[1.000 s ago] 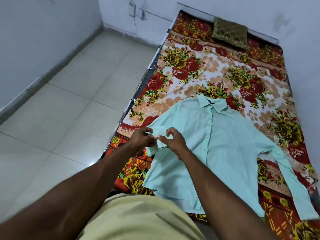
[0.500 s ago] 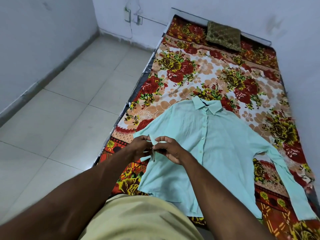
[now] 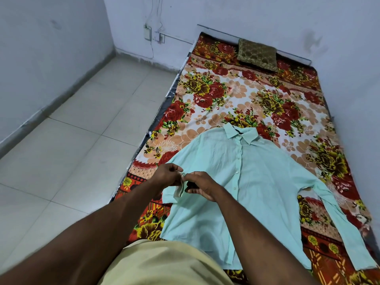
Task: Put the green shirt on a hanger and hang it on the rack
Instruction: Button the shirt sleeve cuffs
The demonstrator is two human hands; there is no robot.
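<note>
The pale green shirt (image 3: 242, 182) lies spread face up on the bed, buttoned, collar pointing away from me. Its right sleeve stretches out toward the bed's near right corner. The left sleeve is folded in over the shirt's left side, and both hands meet at its cuff (image 3: 182, 187). My left hand (image 3: 167, 176) pinches the cuff's edge from the left. My right hand (image 3: 202, 187) pinches it from the right, fingers curled. No hanger or rack shows in this view.
The bed (image 3: 226, 99) carries a red and yellow floral sheet, with a small brown cushion (image 3: 257, 55) at its far end against the wall. Pale floor tiles (image 3: 72, 151) fill the left. A wall socket with cables (image 3: 148, 33) sits in the far corner.
The cuff, held wider a second ago, is now bunched narrow between my fingertips. Both hands stay together at the shirt's left side; my head has tilted up slightly.
</note>
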